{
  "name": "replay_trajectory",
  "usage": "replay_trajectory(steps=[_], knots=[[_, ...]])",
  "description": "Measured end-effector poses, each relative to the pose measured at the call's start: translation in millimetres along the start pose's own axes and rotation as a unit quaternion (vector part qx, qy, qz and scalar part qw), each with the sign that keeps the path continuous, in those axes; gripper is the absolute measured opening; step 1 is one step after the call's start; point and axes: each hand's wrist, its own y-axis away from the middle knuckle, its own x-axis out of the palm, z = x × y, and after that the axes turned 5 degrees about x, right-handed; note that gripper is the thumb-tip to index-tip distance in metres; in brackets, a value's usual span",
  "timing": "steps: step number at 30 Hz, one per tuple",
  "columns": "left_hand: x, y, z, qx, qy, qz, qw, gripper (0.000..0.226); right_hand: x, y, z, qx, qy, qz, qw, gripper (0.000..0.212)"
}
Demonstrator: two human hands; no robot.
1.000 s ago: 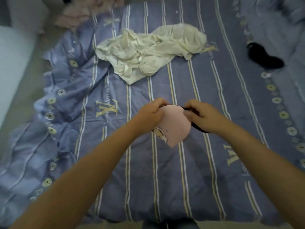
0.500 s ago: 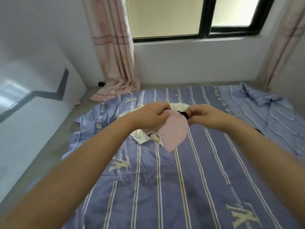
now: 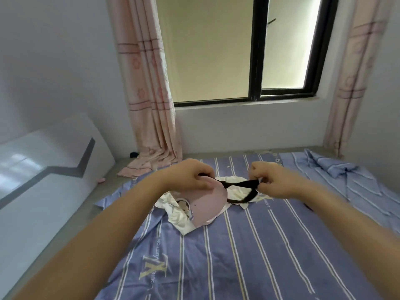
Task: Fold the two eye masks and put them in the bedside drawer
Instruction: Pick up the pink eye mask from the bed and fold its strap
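Both hands are raised above the bed, held a little apart at the same height. The left hand is curled nearly closed, thumb and fingers pinching the top edge of a pink eye mask where its strap joins. The mask hangs down from that grip, folded so that its plain pink side faces the camera, with a small cartoon figure showing at its lower left edge. The right hand is also curled tight, its fingertips pinching the far end of the black elastic strap. The strap is pulled out sideways from the mask into a long open loop stretched between the two hands.

The mask is in the air, clear of the bed. Behind and below it a crumpled white cloth lies on the blue striped sheet. A second sheet in paler blue is bunched at the right, and pink curtains frame the window
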Motion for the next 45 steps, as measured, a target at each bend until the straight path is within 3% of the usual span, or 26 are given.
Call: replay_trajectory(steps=[3,7,8,11,13,14,15,16,18,19,20,22,23,25,27,29,32,35,39,42,45], knots=[[-9.8,5.4,1.5,0.001,0.002,0.026,1.0,0.013,-8.2,6.5,-1.2,-0.025,-0.243,-0.004,0.97,0.024],[-20.2,15.7,6.9,0.0,0.06,0.044,0.997,0.026,-25.2,12.3,-7.6,-0.05,-0.527,0.021,0.848,0.032],[-21.5,16.8,7.1,0.0,0.066,0.049,0.997,0.027,-27.6,13.0,-4.9,-0.058,-0.534,0.041,0.842,0.034],[-22.4,17.3,4.5,-0.006,0.042,0.084,0.996,0.029,-37.9,11.1,0.1,-0.087,-0.449,0.1,0.884,0.035],[-22.4,18.0,3.6,-0.016,0.029,0.093,0.995,0.03,-44.1,10.4,3.8,-0.095,-0.446,0.133,0.88,0.032],[-21.9,18.1,4.6,-0.021,0.026,0.079,0.996,0.029,-45.7,11.8,5.3,-0.117,-0.475,0.152,0.859,0.029],[-20.8,18.1,5.5,-0.026,0.029,0.056,0.998,0.027,-45.8,14.7,7.5,-0.16,-0.527,0.179,0.815,0.026],[-18.8,17.6,6.3,-0.027,0.025,0.033,0.999,0.024,-42.0,18.0,10.7,-0.211,-0.598,0.2,0.747,0.024],[-11.7,15.3,3.8,-0.015,-0.014,-0.004,1.0,0.02,-23.7,17.0,15.0,-0.247,-0.722,0.154,0.628,0.029],[-6.8,13.5,0.9,-0.003,-0.028,-0.016,0.999,0.018,-15.0,11.7,17.5,-0.219,-0.743,0.086,0.626,0.037],[-1.5,11.8,-3.4,0.009,-0.026,-0.024,0.999,0.016,-9.1,4.8,19.7,-0.18,-0.721,-0.019,0.668,0.047],[5.1,9.4,-12.8,0.035,-0.023,-0.035,0.999,0.01,-1.5,-5.2,17.1,-0.082,-0.506,-0.27,0.815,0.059],[6.2,9.1,-15.8,0.048,-0.035,-0.044,0.997,0.008,0.8,-9.6,14.3,-0.041,-0.334,-0.34,0.878,0.055],[5.6,9.7,-17.0,0.066,-0.071,-0.076,0.992,0.009,10.6,-15.3,1.9,0.035,-0.052,-0.33,0.942,0.041],[5.3,11.5,-13.0,0.079,-0.108,-0.124,0.983,0.012,19.9,-14.3,-3.7,0.09,-0.007,-0.256,0.963,0.032],[8.5,13.1,-7.2,0.089,-0.115,-0.175,0.974,0.015,27.7,-11.3,-1.9,0.103,-0.063,-0.209,0.97,0.02],[17.3,15.9,-1.9,0.087,-0.054,-0.254,0.962,0.023,38.1,-1.8,6.5,0.129,-0.172,-0.159,0.964,0.045],[28.5,15.3,-4.7,0.069,0.071,-0.292,0.951,0.013,47.4,8.6,18.7,0.154,-0.289,-0.05,0.944,0.034],[36.2,9.6,-2.1,0.028,0.186,-0.321,0.928,0.04,50.6,7.3,23.5,0.142,-0.352,-0.092,0.921,0.024],[38.6,6.1,-0.9,0.016,0.211,-0.37,0.905,0.038,54.7,5.0,21.4,0.153,-0.437,-0.062,0.884,0.02],[43.2,-0.9,-1.7,0.004,0.235,-0.423,0.875,0.021,55.7,-1.6,24.4,0.147,-0.521,-0.076,0.837,0.022]])
